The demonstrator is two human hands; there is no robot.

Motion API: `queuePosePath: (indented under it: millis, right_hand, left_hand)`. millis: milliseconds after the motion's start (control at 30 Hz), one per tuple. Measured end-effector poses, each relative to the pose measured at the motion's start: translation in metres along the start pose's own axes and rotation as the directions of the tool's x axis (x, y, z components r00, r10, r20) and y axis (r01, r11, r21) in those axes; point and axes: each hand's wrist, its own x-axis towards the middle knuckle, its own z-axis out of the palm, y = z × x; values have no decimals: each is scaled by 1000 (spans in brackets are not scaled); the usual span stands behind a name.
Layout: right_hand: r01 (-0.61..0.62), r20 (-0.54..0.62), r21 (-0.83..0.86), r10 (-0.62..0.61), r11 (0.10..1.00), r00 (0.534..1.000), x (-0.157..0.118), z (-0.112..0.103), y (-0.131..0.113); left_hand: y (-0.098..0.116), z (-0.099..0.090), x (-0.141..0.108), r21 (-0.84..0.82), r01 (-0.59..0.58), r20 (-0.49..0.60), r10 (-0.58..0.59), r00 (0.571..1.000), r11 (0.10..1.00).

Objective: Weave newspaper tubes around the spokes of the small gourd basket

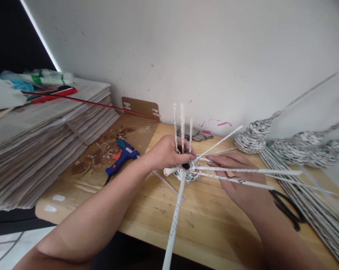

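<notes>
A small woven paper piece (188, 177) stands on the wooden desk (158, 213), in the middle of the scene, with a dark opening at its top. The left hand (171, 152) is at its far left side, and its grip is narrow, holding the rim of the piece between thumb and fingers. The right hand (238, 174) is at the right of the piece, its fingertips close to the paper strips there; I cannot tell if its grip is closed on one of them. Three strips stand upright near the left fingers, several others stretch to the right, and one wide strip (175, 217) points to the near side. At the left, a blue glue gun (123, 159) lies on brown cardboard (102, 150), beside a tall stack of newspapers (82, 120). At the far right are other woven pieces (251, 138), and nearer, a bundle of paper tubes (312, 213) beside black looped handles (291, 208).
</notes>
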Motion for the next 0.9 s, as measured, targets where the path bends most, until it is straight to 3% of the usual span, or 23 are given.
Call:
queuePosePath:
  millis: [367, 900]
  right_hand:
    - [-3, 44, 71, 0, 997, 999, -3, 6, 4]
    - [85, 128, 9, -85, 996, 988, 1, 3, -1]
  left_hand:
    - [-2, 4, 1, -3, -19, 45, 19, 999, 1000]
    - [-2, 5, 1, 25, -10, 54, 9, 998, 1000]
